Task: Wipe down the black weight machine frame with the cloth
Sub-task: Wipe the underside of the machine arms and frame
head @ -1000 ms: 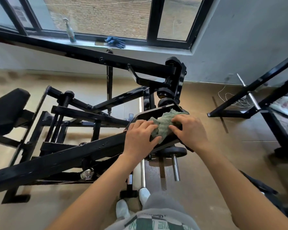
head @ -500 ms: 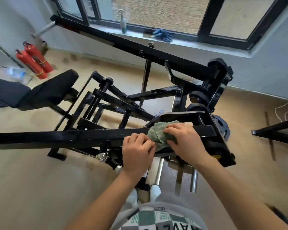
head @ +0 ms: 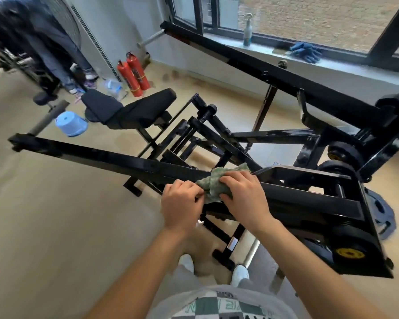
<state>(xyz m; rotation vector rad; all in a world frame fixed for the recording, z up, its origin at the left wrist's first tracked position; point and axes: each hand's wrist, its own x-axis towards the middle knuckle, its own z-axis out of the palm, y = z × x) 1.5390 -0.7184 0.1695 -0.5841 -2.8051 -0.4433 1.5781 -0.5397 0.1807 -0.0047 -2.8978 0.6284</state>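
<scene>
- Cloth — a bunched green rag, lying on top of the long black beam of the weight machine frame, at the point where the beam meets the boxed weight-carrying end on the right.
- Right hand: fingers curved over the cloth, thumb tucked against its near edge, holding it down on the beam.
- Left hand: fingers curled, gripping the cloth's hanging left end just beside the right hand.
- Progress, as a judgement: wiping is under way, mid-frame. No clear line between wiped and unwiped metal shows, so the share already done cannot be read off. Left of the hands the beam runs bare to its far tip. The upper bar under the window and the linkage beneath the seat pad are well apart from the cloth. Much of the frame probably remains.
- Containers: a blue bucket stands on the floor near the beam's far tip, apparently mouth-down, so its contents are hidden. A spray bottle stands upright on the window sill; its fill level cannot be told. A clear plastic bottle lies on the floor beside two red fire extinguishers, contents unclear.
- Blue gloves lie on the sill, right of the spray bottle.
</scene>
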